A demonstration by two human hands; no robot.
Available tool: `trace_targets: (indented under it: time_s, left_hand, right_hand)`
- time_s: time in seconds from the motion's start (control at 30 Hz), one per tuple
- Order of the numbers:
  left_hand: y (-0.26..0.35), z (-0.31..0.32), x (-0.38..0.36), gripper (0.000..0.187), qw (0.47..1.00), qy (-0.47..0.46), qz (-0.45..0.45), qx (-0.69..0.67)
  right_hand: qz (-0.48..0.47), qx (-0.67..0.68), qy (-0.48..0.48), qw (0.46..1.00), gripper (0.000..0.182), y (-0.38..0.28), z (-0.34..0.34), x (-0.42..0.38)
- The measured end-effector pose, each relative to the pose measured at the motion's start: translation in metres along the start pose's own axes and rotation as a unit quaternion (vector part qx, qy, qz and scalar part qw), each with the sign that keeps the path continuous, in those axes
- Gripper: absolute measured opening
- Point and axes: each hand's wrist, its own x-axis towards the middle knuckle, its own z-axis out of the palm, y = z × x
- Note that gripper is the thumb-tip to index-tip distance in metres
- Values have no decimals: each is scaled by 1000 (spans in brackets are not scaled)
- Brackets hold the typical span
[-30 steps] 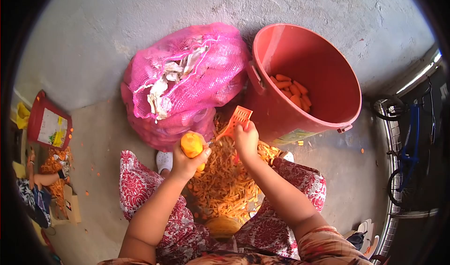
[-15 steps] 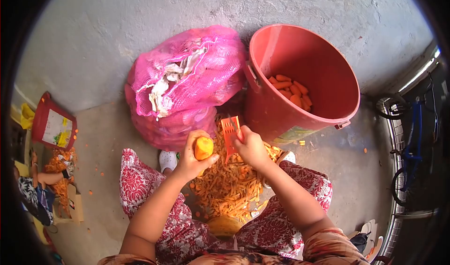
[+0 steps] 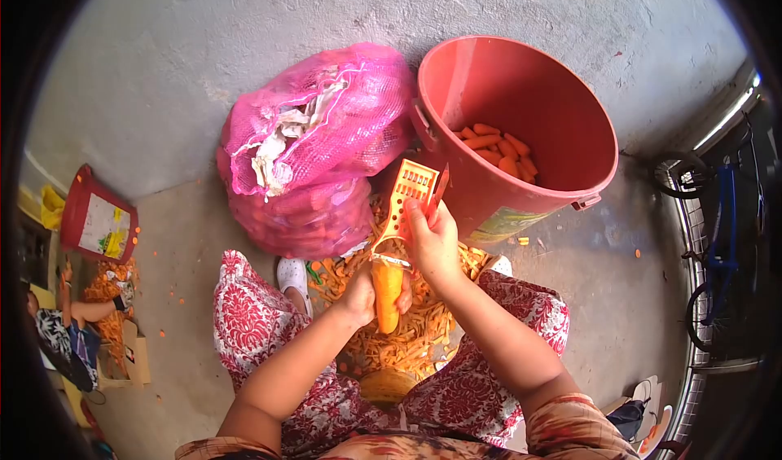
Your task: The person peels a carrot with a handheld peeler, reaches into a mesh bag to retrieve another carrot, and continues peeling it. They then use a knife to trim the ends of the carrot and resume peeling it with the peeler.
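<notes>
My left hand (image 3: pixel 358 295) is closed round a thick carrot (image 3: pixel 388 299), which points down towards my lap. An orange plastic peeler (image 3: pixel 410 191), with slots and round holes in its flat body, is gripped in my right hand (image 3: pixel 437 244). The peeler's blade end rests at the carrot's top. Beside the peeler, a narrow dark blade (image 3: pixel 441 185) sticks up from the same hand; its handle is mostly covered by my fingers. Orange peelings (image 3: pixel 407 350) lie heaped on the floor beneath both hands.
A pink mesh sack (image 3: pixel 301 208) of carrots leans by the wall. Right of it stands a tall red bucket (image 3: pixel 505 208) with several peeled carrots (image 3: pixel 505 146) inside. Another person's arm (image 3: pixel 90 309) and a smaller red bucket (image 3: pixel 98 220) are at far left. A blue bicycle (image 3: pixel 721 240) stands far right.
The carrot has turned from end-on to lengthwise, pointing down. My right hand has turned the peeler over and brought its blade end onto the carrot. The view has shifted slightly.
</notes>
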Motion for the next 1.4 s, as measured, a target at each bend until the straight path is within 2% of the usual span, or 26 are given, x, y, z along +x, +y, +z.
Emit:
trace_targets:
  time_s: [0.1,0.2,0.3,0.37,0.4,0.43,0.5,0.6,0.67,0.7,0.77,0.8,0.83,0.9,0.97,1.03,1.07,1.13,1.2,1.23,1.3,1.33,1.37,1.4]
  left_hand:
    - [7,10,2,40,996,81,-25,-9]
    - [9,10,1,41,996,71,-36,-51]
    - [5,-8,3,44,999,-42,-1,-15]
    - [13,7,-6,47,997,-74,-19,24]
    - [16,12,-9,49,995,-89,-29,45]
    - [16,11,-10,50,996,-81,-26,35]
    - [14,5,-9,52,998,-64,-14,14]
    - [17,-9,-8,52,999,-44,-14,18]
    - [20,-15,-8,54,998,-45,-26,27]
    - [21,-13,-9,56,998,-13,-44,51]
    - [28,-4,-13,59,991,49,-77,101]
    - [28,-5,-16,54,984,71,-101,124]
    - [30,-5,-19,50,962,46,-126,236]
    - [37,-3,-27,44,877,-5,-172,449]
    - [39,2,-27,47,736,-47,-279,615]
    - [8,-32,-31,47,590,-107,-268,754]
    - [-11,-52,-35,46,508,-116,-311,795]
    - [-13,-46,-31,43,341,-147,-418,829]
    - [3,-37,-20,43,391,-141,-348,840]
    - [18,-28,-14,43,415,-137,-312,844]
    - [69,24,8,41,500,-121,-189,837]
    - [91,52,20,42,553,-66,-125,821]
    - [103,65,33,46,565,-24,37,824]
    - [112,83,45,52,599,21,198,775]
  right_hand:
    - [-9,-6,-4,1000,14,-2,2,-2]
    - [-9,-17,6,1000,15,-2,3,-3]
    - [-28,-29,26,999,13,8,1,-1]
    - [-99,-188,137,968,10,42,-29,30]
    - [-65,-111,154,980,12,35,-30,37]
    - [-42,-90,147,984,14,31,-34,41]
    - [-72,-91,129,985,14,32,-28,42]
    - [-30,-120,119,985,15,30,-21,36]
    - [-36,-212,106,971,18,40,-30,40]
    - [-40,-257,98,961,19,42,-34,42]
    - [-14,-446,6,895,23,36,-38,44]
    - [-2,-534,-40,845,25,33,-41,44]
    - [10,-554,-57,830,26,34,-44,43]
    - [34,-593,-89,800,28,40,-52,39]
    - [34,-617,-106,779,29,38,-58,39]
    - [44,-621,-128,772,30,38,-69,38]
    - [22,-639,-145,755,32,41,-76,37]
    - [55,-659,-172,730,28,43,-79,31]
    - [118,-676,-206,698,26,49,-81,23]
    - [100,-679,-244,686,26,59,-85,19]
    - [120,-670,-313,662,27,60,-78,10]
    - [121,-682,-334,640,27,65,-76,9]
    - [122,-692,-354,617,27,73,-75,10]
    - [123,-703,-373,592,27,76,-74,11]
